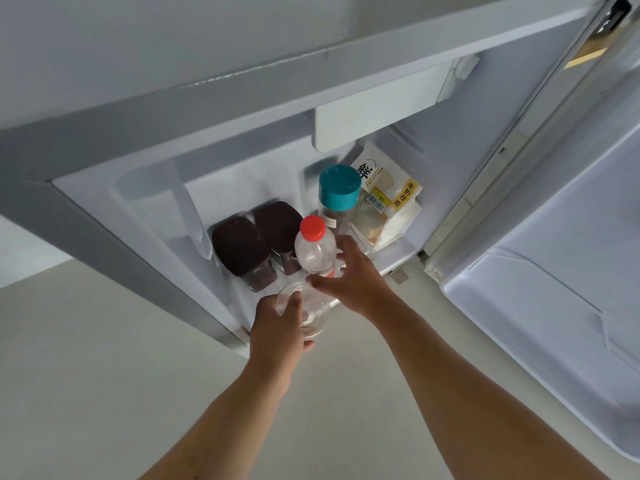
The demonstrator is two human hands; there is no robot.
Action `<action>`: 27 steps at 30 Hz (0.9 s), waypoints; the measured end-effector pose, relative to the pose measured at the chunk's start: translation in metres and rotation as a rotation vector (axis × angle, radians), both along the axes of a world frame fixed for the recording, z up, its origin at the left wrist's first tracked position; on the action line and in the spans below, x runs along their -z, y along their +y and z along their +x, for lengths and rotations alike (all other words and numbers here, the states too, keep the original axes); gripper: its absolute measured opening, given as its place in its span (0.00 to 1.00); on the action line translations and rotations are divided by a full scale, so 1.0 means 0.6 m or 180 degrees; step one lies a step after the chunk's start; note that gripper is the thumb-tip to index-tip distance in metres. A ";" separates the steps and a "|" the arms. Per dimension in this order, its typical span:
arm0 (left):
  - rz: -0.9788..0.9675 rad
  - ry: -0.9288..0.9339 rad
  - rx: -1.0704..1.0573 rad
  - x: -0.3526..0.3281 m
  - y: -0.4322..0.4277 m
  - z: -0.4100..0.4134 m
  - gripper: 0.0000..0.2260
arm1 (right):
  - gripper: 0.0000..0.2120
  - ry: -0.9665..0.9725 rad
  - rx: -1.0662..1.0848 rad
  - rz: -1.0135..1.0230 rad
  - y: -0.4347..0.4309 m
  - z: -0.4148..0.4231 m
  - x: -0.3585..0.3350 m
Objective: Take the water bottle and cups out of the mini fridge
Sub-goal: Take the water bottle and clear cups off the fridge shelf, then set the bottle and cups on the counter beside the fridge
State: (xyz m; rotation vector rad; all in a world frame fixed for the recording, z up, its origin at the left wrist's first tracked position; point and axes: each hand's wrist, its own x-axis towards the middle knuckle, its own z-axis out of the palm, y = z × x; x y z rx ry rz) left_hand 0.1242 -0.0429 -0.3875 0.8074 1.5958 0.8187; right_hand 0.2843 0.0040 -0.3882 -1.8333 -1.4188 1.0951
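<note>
— Two dark-lidded jars (242, 249) far left on the mini fridge (149, 202) floor?
— Yes, side by side. Then left hand (277, 327), closed round a clear cup (304, 313) at the front edge.
— Water bottle (316, 247)?
— Red-capped, upright, gripped low by right hand (349, 282).
— Further right?
— Teal-capped bottle (339, 195), then bagged bread (388, 202) against the wall; door (540, 271) wide open.
</note>
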 end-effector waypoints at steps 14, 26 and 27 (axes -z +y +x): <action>0.0074 -0.0117 -0.0099 0.006 0.000 -0.001 0.11 | 0.40 0.0325 -0.0502 -0.0063 0.024 -0.034 -0.032; 0.0311 -0.0362 0.0281 0.000 -0.001 -0.010 0.09 | 0.36 0.0288 0.0148 0.0088 -0.040 0.042 -0.027; 0.0346 -0.0402 0.0269 -0.002 0.001 -0.009 0.09 | 0.35 0.0258 0.0193 0.0095 -0.048 0.048 -0.028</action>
